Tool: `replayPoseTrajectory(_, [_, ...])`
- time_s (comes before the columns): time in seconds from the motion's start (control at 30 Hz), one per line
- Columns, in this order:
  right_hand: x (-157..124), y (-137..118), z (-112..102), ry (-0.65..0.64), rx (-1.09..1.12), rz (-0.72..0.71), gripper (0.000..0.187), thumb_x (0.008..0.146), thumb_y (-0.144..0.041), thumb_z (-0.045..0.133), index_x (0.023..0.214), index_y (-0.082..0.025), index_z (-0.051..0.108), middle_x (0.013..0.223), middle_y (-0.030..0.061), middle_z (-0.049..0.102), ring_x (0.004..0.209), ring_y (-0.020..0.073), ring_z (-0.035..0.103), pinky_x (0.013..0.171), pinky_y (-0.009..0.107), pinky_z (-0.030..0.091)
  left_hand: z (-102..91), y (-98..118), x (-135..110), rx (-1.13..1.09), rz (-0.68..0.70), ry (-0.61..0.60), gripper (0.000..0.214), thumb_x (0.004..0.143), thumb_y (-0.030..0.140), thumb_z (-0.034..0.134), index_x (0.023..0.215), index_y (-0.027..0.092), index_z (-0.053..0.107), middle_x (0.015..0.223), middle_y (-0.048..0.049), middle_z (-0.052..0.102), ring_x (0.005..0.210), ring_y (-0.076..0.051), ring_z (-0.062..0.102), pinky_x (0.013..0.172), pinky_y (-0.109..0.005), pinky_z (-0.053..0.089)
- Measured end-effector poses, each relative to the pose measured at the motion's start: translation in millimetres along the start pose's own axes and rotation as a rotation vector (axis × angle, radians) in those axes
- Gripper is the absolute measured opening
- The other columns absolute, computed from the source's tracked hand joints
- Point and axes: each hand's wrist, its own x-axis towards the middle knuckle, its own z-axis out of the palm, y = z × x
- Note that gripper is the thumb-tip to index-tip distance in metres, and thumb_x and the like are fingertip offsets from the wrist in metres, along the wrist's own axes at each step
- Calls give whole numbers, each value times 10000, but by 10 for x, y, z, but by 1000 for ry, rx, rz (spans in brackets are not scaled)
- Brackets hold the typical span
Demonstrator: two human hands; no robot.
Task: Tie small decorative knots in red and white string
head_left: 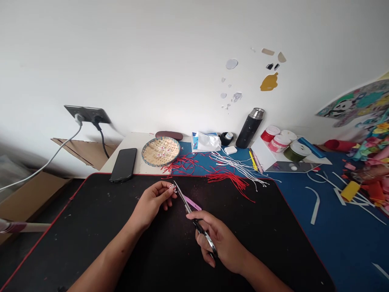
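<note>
Between the thumb and fingers of my left hand (156, 202) is a small white looped cord knot (172, 187), shaped like a flower. My right hand (217, 237) grips a pair of scissors (188, 207) by the handles. The scissor tips point up and left and lie close beside the knot; whether they touch it I cannot tell. Behind the blades a pink-purple stick-like tool (193, 203) rests on the black mat (170, 251). Beyond my hands stands a woven basket (147, 156) with small white and red pieces in it.
Red cords (231, 177) and white cords (243, 168) spread along the mat's far edge. A phone (124, 164) lies left of the basket. Behind are a tissue pack (206, 142), a black flask (249, 129) and several cord spools (279, 142). Paper scraps (351, 190) cover the right side.
</note>
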Motion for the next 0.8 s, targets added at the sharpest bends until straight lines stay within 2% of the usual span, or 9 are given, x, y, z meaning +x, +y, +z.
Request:
replayPoseTrajectory(0.2, [65,18,26,143,-79,-11,470,850,-516,769,1194,-213,664,775,-65,511,368,12,411,383,189,296,-2,39,-26,-98,-6,-1,366,772,475,849,907,178,682,751,-31,734,567,-135,594,501,-232,420])
replayPoseTrajectory(0.43, [290,-111,11,314,-186,-98,416,866,-553,721,1044,-180,676,771,-49,527,374,24,448,384,190,290,67,101,-112,-214,-48,-83,371,775,458,862,915,170,676,754,-33,726,567,-123,577,497,-223,412])
replayPoseTrajectory(0.6, [501,-212,17,354,-191,-155,412,872,-559,714,1015,-174,673,768,-43,551,387,34,467,388,192,308,82,125,-152,-191,-36,-159,377,791,470,849,937,168,677,771,-46,737,597,-137,594,520,-235,433])
replayPoseTrajectory(0.8, [614,-230,65,310,-215,-162,395,879,-527,713,1024,-162,672,810,-15,636,389,33,476,379,185,333,84,166,-183,-114,-26,-206,410,788,527,831,924,172,678,756,-40,725,606,-148,597,534,-250,438])
